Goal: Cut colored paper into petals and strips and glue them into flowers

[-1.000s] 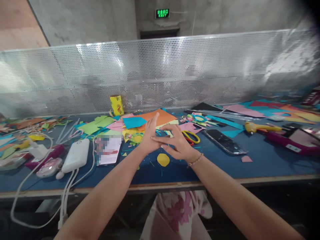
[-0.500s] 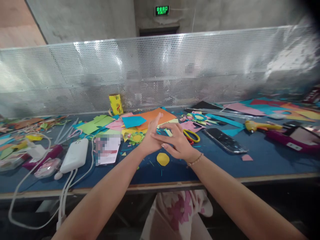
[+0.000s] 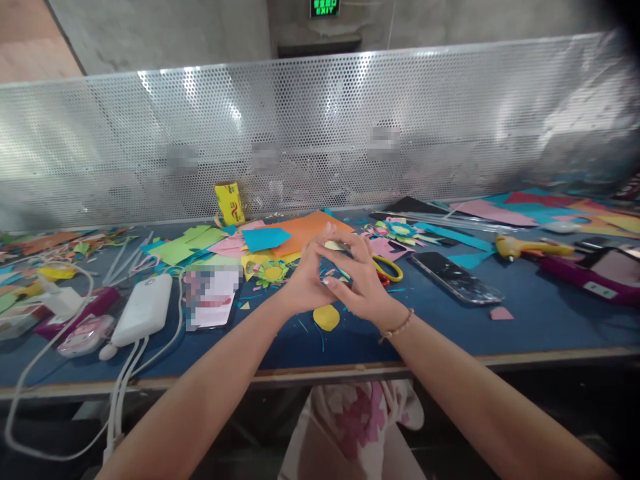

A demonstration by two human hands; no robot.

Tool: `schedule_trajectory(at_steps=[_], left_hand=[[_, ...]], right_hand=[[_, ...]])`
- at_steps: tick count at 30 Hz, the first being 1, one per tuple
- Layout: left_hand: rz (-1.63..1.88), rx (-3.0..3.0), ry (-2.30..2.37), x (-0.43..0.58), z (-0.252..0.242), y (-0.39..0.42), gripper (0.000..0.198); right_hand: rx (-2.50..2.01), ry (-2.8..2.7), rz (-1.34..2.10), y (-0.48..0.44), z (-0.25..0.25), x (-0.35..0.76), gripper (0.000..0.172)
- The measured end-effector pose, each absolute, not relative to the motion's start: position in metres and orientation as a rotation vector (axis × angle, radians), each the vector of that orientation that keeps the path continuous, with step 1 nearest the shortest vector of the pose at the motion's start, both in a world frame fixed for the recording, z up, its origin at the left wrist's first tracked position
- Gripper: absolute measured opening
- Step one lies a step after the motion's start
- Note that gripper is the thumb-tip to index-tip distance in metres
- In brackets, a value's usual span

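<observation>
Above the middle of the table, my left hand (image 3: 305, 283) and my right hand (image 3: 359, 277) meet, fingers touching near the tips. Both have their fingers stretched and apart, and nothing shows in either. Just below them a yellow paper disc (image 3: 327, 318) lies flat on the blue tabletop. Left of my left hand is a green and yellow paper flower (image 3: 271, 272). Scissors with yellow and red handles (image 3: 393, 268) lie behind my right hand, which partly hides them. An orange paper sheet (image 3: 313, 227) is behind both hands, beside a blue paper piece (image 3: 267, 239).
A white power bank (image 3: 145, 310) with cables and a lit phone (image 3: 220, 303) lie on the left. To the right are a dark phone (image 3: 456, 277) and a yellow glue gun (image 3: 530, 248). A perforated metal panel (image 3: 310, 133) borders the back, near a yellow box (image 3: 229, 203).
My right hand's fingers have slid up and spread against my left hand's fingers, where before they lay across its palm. The view has tilted slightly down.
</observation>
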State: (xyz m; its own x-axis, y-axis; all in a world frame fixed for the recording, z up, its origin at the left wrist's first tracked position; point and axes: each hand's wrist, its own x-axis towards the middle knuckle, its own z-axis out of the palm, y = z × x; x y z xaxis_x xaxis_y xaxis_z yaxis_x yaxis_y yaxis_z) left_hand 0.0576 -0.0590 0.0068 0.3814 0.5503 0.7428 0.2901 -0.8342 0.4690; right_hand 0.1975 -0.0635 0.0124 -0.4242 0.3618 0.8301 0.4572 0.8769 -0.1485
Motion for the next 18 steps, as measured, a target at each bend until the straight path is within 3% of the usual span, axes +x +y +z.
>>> schedule_trajectory(at_steps=[4, 18], left_hand=[[1.383, 2.471, 0.725, 0.057, 0.004, -0.057, 0.073], [1.227, 2.366, 0.862, 0.067, 0.002, -0.059, 0.061]], right_hand=[[-0.513, -2.032, -0.033, -0.064, 0.014, 0.191, 0.048], [-0.450, -1.957, 0.081, -0.060, 0.012, 0.188, 0.028]])
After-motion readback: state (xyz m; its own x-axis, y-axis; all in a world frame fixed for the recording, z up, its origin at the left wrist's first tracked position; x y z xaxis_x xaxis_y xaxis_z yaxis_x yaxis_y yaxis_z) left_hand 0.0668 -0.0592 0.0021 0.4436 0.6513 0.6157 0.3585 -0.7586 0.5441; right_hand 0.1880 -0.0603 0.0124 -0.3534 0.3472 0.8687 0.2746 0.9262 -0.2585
